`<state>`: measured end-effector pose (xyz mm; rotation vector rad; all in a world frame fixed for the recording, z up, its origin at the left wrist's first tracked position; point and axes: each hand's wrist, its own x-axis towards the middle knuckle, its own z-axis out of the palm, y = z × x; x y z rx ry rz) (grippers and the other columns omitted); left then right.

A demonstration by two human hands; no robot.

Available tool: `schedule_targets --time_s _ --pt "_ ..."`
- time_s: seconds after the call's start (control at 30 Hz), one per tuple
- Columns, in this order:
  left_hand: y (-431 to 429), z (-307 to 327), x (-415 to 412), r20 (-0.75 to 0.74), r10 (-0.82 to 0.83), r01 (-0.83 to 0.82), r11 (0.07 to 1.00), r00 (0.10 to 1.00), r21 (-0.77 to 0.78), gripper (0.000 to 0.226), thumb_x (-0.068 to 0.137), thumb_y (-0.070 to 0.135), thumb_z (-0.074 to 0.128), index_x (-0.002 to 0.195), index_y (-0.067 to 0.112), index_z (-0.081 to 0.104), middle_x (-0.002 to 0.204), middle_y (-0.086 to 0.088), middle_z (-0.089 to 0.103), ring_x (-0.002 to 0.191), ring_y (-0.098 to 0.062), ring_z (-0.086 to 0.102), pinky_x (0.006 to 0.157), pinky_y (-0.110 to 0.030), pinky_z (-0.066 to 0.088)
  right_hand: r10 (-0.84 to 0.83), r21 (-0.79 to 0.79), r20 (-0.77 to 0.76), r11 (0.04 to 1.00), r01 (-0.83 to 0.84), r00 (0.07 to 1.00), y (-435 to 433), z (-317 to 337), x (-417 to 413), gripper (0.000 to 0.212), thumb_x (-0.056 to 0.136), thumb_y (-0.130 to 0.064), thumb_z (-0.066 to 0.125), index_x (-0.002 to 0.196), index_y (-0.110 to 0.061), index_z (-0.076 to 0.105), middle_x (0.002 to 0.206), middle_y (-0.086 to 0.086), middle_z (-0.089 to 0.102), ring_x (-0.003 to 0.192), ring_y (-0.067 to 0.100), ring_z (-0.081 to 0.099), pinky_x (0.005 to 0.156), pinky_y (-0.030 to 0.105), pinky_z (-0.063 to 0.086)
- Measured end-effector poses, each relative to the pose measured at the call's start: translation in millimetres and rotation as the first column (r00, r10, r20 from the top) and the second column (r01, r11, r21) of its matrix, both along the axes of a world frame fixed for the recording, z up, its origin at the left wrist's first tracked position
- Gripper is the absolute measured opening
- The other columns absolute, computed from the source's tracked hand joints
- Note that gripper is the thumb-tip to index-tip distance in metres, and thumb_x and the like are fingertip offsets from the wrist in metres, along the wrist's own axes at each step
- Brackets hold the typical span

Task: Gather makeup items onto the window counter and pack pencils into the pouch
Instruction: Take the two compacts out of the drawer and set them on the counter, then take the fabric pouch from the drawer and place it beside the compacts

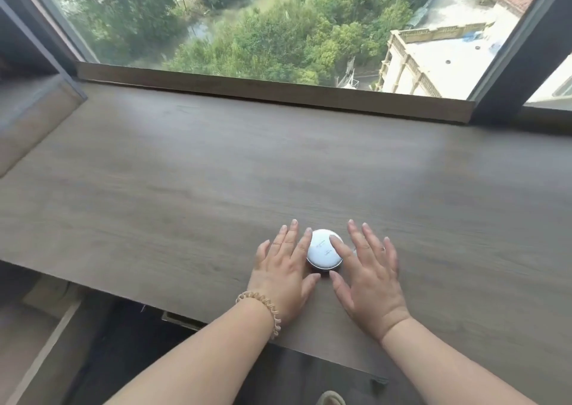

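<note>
A round white compact [322, 251] with small grey lettering lies on the wooden window counter [185, 188], near its front edge. My left hand [286, 268] rests flat on the counter just left of the compact, fingers spread, forefinger along its rim. My right hand [368, 274] lies flat to the right, fingers apart, with the forefinger resting on the compact's lid. Neither hand grips it. No pouch or pencils are in view.
A large window [263, 24] with a raised wooden sill [278, 92] runs along the back of the counter. A dark frame post [520, 64] stands at the back right. A cushioned bench corner [28, 120] sits at the left. Floor shows below the counter's front edge.
</note>
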<state>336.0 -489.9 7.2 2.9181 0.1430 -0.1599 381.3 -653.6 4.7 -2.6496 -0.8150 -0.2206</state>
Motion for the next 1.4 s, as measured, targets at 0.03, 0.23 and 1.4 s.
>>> schedule_targets --time_s 0.03,0.23,1.4 --pt "12 5 -4 0.011 0.026 -0.026 1.000 1.000 0.002 0.084 0.072 0.063 0.005 0.150 0.031 -0.003 0.159 0.003 -0.009 0.147 -0.014 -0.005 0.115 -0.036 0.004 0.026 0.020 -0.013 0.999 -0.026 1.000 14 6 0 0.050 0.079 -0.038 0.046 0.128 -0.025 0.047 0.142 0.012 0.047 0.133 0.028 0.032 0.109 0.047 0.014" --pt "104 30 -63 0.013 0.236 -0.236 0.971 0.972 0.028 0.066 0.080 0.056 0.032 0.137 0.024 0.036 0.141 -0.002 0.050 0.128 -0.019 0.049 0.095 -0.038 0.045 0.178 -0.008 -0.034 0.984 -0.178 0.983 113 37 -17 0.050 0.078 -0.039 0.044 0.126 -0.025 0.050 0.141 0.011 0.048 0.131 0.024 0.033 0.109 0.046 0.016" --pt "496 -127 -257 -0.616 0.715 -0.882 0.001 0.329 -0.471 0.041 0.086 0.027 0.058 0.123 0.012 0.052 0.113 -0.006 0.061 0.095 -0.023 0.057 0.077 -0.025 0.041 0.034 -0.425 -0.527 0.855 -0.298 0.849 592 -133 -220 0.072 0.088 -0.033 0.051 0.147 -0.034 0.009 0.152 0.005 0.023 0.141 0.036 0.011 0.111 0.052 0.016"
